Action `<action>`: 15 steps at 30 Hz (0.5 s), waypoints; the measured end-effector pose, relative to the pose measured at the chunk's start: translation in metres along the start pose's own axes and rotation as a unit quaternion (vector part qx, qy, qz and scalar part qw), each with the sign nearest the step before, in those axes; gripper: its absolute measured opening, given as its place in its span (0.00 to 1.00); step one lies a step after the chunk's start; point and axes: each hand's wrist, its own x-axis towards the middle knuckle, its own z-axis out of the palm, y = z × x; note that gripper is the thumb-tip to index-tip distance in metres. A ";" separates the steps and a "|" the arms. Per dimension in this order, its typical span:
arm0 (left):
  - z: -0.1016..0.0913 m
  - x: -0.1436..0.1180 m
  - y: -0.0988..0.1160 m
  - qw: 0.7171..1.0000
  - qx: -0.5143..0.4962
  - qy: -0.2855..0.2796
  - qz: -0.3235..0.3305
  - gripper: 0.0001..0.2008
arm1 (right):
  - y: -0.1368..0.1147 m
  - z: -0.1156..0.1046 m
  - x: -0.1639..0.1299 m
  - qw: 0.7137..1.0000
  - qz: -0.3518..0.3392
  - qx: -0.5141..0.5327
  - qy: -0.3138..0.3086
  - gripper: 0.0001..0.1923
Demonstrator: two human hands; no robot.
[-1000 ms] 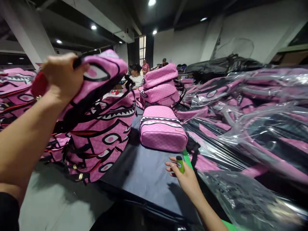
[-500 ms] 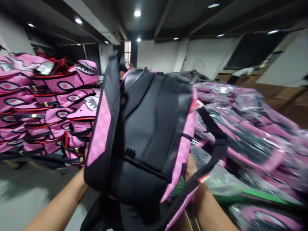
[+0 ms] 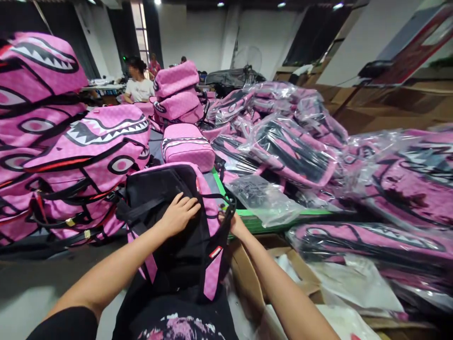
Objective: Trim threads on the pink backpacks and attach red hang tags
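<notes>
No lettering, number or brand can be read anywhere. The black-backed pink backpack [image 3: 177, 222] under the hands carries a small red tag [image 3: 215, 251] on its near right strap, with pale marks too small and blurred to make out. The pink shark-face backpacks [image 3: 95, 151] stacked on the left show only printed teeth and eyes, no words. The clear plastic bags [image 3: 290, 151] over the backpacks on the right bear no legible print. The black shirt [image 3: 177, 323] at the near edge shows a pink and white pattern, not readable as text.
</notes>
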 end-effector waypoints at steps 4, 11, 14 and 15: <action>0.020 0.061 -0.039 0.998 0.008 -0.032 0.051 0.21 | -0.008 -0.035 -0.034 0.997 0.004 0.027 0.075 0.21; -0.002 0.105 -0.075 0.986 0.003 -0.110 0.127 0.25 | -0.030 0.045 -0.032 0.984 -0.053 0.103 -0.134 0.33; -0.004 0.115 -0.064 0.974 0.015 -0.176 0.143 0.24 | 0.005 0.052 0.004 0.986 0.015 0.165 0.005 0.39; 0.000 0.118 -0.062 0.969 0.014 -0.197 0.150 0.23 | 0.020 0.050 0.019 0.983 0.024 0.177 -0.031 0.42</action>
